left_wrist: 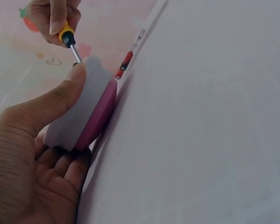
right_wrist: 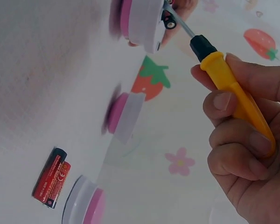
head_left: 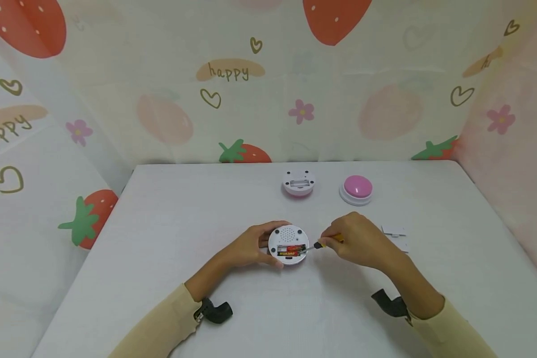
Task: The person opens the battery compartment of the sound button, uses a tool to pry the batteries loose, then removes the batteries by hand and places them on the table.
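My left hand (head_left: pixel 256 246) grips a round white push-button device (head_left: pixel 288 232) by its side, thumb and fingers around the rim. Its underside faces up and its pink side down; red AAA batteries (head_left: pixel 291 250) show in the uncovered battery compartment. My right hand (head_left: pixel 355 241) holds a screwdriver (right_wrist: pixel 233 88) by its yellow handle, fingers curled round it. The metal shaft slants down to the right end of the batteries. In the right wrist view, one battery end (right_wrist: pixel 169 22) stands out of the compartment beside the shaft.
Behind are an upturned device (head_left: pixel 299 185) with its battery compartment uncovered and an upright one with a pink button (head_left: pixel 358 186). White flat pieces (head_left: pixel 396 237) lie beyond my right wrist. Loose red batteries (right_wrist: pixel 51 179) lie on the white table (head_left: pixel 197 199). Printed cloth (head_left: pixel 268 114) surrounds the table.
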